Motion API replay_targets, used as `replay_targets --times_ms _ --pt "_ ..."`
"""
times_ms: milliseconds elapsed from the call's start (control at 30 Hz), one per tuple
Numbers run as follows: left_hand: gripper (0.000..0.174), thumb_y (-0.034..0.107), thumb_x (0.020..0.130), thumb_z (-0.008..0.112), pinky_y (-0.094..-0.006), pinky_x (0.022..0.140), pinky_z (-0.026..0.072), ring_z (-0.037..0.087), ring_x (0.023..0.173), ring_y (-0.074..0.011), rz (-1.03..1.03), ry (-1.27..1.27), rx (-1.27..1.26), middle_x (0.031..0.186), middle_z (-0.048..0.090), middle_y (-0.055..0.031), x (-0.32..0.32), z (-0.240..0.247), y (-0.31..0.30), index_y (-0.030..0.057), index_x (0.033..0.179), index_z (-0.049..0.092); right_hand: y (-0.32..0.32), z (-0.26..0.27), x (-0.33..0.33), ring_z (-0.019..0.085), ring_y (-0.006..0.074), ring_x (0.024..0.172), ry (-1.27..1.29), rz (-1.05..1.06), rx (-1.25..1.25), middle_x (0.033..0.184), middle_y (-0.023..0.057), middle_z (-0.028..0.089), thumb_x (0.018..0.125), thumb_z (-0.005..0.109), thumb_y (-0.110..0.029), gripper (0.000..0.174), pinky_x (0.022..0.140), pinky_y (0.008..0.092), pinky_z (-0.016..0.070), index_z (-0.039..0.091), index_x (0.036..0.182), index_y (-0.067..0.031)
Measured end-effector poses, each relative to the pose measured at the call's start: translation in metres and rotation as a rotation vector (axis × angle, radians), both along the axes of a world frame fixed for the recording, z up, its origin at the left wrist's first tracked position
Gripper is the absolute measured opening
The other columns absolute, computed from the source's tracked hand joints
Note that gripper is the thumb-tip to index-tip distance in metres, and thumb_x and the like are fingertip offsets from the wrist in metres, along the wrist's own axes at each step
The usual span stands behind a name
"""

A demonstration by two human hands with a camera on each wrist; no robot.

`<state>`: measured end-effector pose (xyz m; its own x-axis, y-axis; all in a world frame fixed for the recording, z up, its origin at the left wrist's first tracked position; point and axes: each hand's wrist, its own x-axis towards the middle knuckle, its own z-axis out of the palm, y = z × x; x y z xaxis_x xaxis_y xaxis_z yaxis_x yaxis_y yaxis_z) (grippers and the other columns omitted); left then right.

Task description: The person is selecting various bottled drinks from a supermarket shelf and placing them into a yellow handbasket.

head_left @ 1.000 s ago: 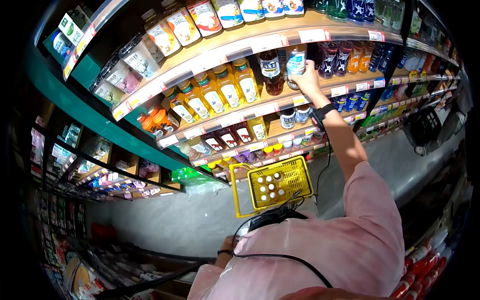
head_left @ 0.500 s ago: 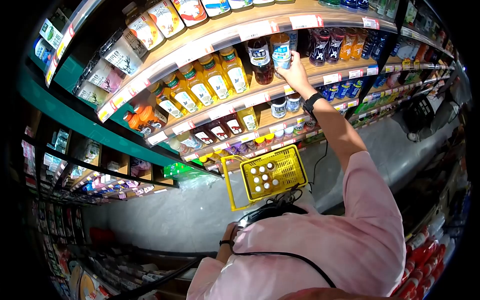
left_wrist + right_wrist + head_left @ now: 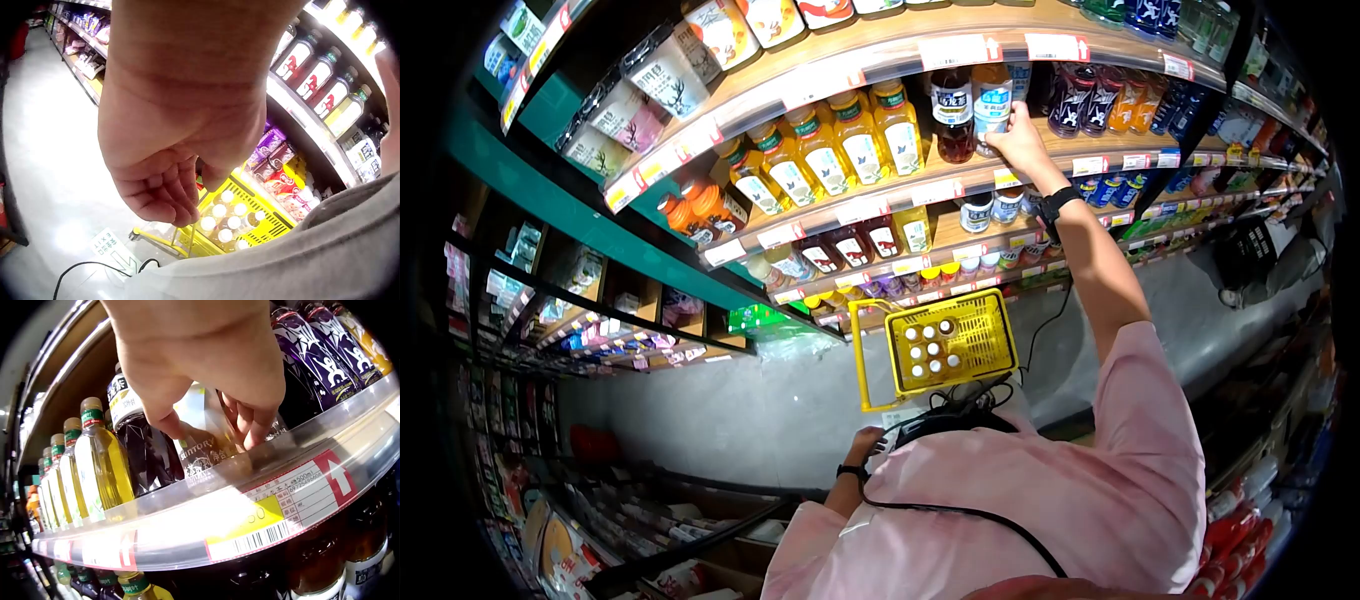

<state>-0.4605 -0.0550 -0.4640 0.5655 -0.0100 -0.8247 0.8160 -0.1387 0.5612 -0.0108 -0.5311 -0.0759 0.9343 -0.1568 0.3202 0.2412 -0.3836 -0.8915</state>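
Observation:
My right hand (image 3: 1022,143) grips a bottle with a light blue and white label (image 3: 992,108) at the front of the shelf. In the right wrist view the thumb and fingers of the hand (image 3: 206,375) lie on either side of this bottle (image 3: 203,434). A dark bottle with a white and blue label (image 3: 952,115) stands just left of it. The left hand (image 3: 866,440) hangs low by the body; in the left wrist view that hand (image 3: 169,156) has loosely curled fingers and holds nothing, above the yellow basket (image 3: 203,247).
The yellow basket (image 3: 1012,345) on the floor has several white-capped bottles inside. Yellow bottles (image 3: 835,150) line the shelf to the left, purple ones (image 3: 1068,100) to the right. Black cables run across the shirt. A dark bag (image 3: 1250,250) is at the far right.
The right hand and its bottle came down from a raised, tilted position to beside the dark bottle. The left hand has come further into view, and the head view has shifted.

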Motion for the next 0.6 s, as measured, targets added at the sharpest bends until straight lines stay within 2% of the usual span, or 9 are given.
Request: replay_targets --times_ms 100,267,300,400,433,500,533,567,600 --pt "0.036 0.037 0.09 0.065 -0.0285 0.053 0.0476 0.064 0.065 -0.0178 0.016 -0.01 0.014 0.085 0.07 -0.0095 -0.008 -0.004 0.01 0.0049 0.107 0.067 -0.003 0.005 0.002 0.064 0.019 0.102 0.036 0.092 0.036 0.111 0.0141 0.065 0.079 0.069 0.0 0.06 0.089 0.0314 0.052 0.033 0.126 0.0025" --pt "0.041 0.042 0.093 0.06 -0.0298 0.041 0.0364 0.052 0.05 -0.0144 -0.014 -0.134 0.001 0.082 0.072 -0.0098 -0.031 -0.004 0.012 0.0018 0.093 0.066 -0.002 0.004 -0.002 0.067 0.0205 0.095 -0.084 0.115 0.057 0.107 0.0148 0.067 0.076 0.072 -0.002 0.054 0.085 0.0331 0.0528 0.046 0.123 0.0035" --pt "0.039 0.04 0.095 0.059 -0.0293 0.041 0.0359 0.049 0.047 -0.013 -0.014 -0.179 -0.016 0.079 0.071 -0.0091 -0.033 0.002 0.012 0.0022 0.092 0.066 0.004 0.011 -0.012 0.064 0.0231 0.104 -0.076 0.108 0.032 0.113 0.0174 0.064 0.078 0.07 -0.001 0.06 0.09 0.0343 0.0514 0.042 0.131 0.0046" --pt "0.024 0.025 0.094 0.059 -0.0306 0.052 0.0509 0.067 0.065 -0.0185 0.097 -0.028 -0.156 0.085 0.071 -0.0107 -0.03 0.001 0.018 0.0028 0.1 0.066 0.014 -0.001 -0.052 0.057 0.0276 0.119 -0.31 -0.111 -0.047 0.127 0.0215 0.058 0.084 0.064 -0.002 0.066 0.099 0.0365 0.0469 0.034 0.142 0.0032" --pt "0.025 0.023 0.094 0.059 -0.0314 0.055 0.0534 0.067 0.068 -0.0206 0.064 0.074 -0.02 0.088 0.071 -0.0125 -0.025 -0.004 0.014 0.0025 0.108 0.065 0.019 -0.005 -0.078 0.054 0.0289 0.122 -0.408 -0.147 -0.04 0.131 0.0226 0.055 0.086 0.063 -0.004 0.067 0.101 0.037 0.0454 0.032 0.145 0.0023" --pt "0.029 0.026 0.095 0.057 -0.0313 0.053 0.0519 0.064 0.063 -0.0197 0.063 0.034 -0.022 0.078 0.067 -0.0098 -0.031 -0.006 0.013 0.0027 0.11 0.065 0.04 -0.043 -0.134 0.061 0.0253 0.105 -0.363 -0.235 0.108 0.116 0.0181 0.063 0.092 0.059 -0.009 0.044 0.094 0.0342 0.0482 0.048 0.132 0.0035" --pt "0.028 0.027 0.095 0.056 -0.0315 0.048 0.0475 0.059 0.055 -0.0184 0.128 0.129 0.09 0.071 0.062 -0.0073 -0.025 0.008 0.0 0.0021 0.103 0.065 0.05 -0.062 -0.165 0.064 0.0227 0.094 -0.334 -0.24 -0.28 0.101 0.0132 0.066 0.093 0.06 -0.011 0.034 0.086 0.0345 0.0501 0.055 0.125 0.0001" --pt "0.028 0.028 0.094 0.056 -0.0326 0.045 0.0432 0.054 0.048 -0.0174 0.11 0.113 0.092 0.067 0.059 -0.0054 -0.029 0.01 -0.001 0.001 0.091 0.063 0.056 -0.113 -0.192 0.064 0.0226 0.088 0.05 -0.134 -0.268 0.095 0.011 0.066 0.093 0.062 -0.015 0.032 0.079 0.0353 0.0511 0.058 0.123 -0.0051" --pt "0.029 0.029 0.094 0.055 -0.0337 0.044 0.042 0.051 0.046 -0.017 0.095 0.131 0.053 0.065 0.057 -0.0044 -0.035 0.002 0.0 0.0013 0.088 0.062 0.059 -0.162 -0.213 0.065 0.0225 0.084 0.123 0.133 -0.244 0.095 0.0104 0.067 0.094 0.061 -0.018 0.031 0.075 0.0352 0.0519 0.059 0.124 -0.0094"
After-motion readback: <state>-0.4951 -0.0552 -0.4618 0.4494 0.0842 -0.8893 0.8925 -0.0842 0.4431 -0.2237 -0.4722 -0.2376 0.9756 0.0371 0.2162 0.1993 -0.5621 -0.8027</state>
